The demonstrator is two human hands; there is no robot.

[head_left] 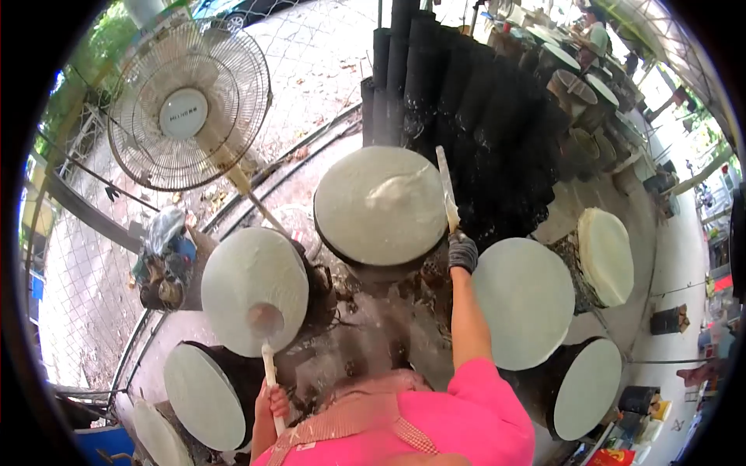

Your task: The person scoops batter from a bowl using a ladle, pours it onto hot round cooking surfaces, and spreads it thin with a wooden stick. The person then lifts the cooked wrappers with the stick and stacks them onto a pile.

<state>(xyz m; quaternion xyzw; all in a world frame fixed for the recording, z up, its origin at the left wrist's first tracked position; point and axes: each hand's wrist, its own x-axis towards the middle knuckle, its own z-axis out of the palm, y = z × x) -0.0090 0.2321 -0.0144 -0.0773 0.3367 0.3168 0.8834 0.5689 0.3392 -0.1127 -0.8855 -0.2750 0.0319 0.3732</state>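
Observation:
My bare left hand (278,400) is closed around the pale handle of a ladle (266,318). Its round bowl is over the left round pan (249,268), which has a smooth white layer on top; I cannot tell whether the bowl touches it. My right hand (463,253), in a dark grey glove, grips a long flat spatula (446,182). The blade points away from me at the right rim of the middle pan (365,225). A thicker white patch (400,189) lies on that pan's white surface. Right of my forearm is another white-topped pan (524,303).
Several more white-topped rounds surround me, including ones at lower left (203,396), lower right (588,388) and far right (606,256). Black cylinders (466,101) stand stacked behind the middle pan. A standing fan (186,113) is at left. Another person (596,39) is far back right.

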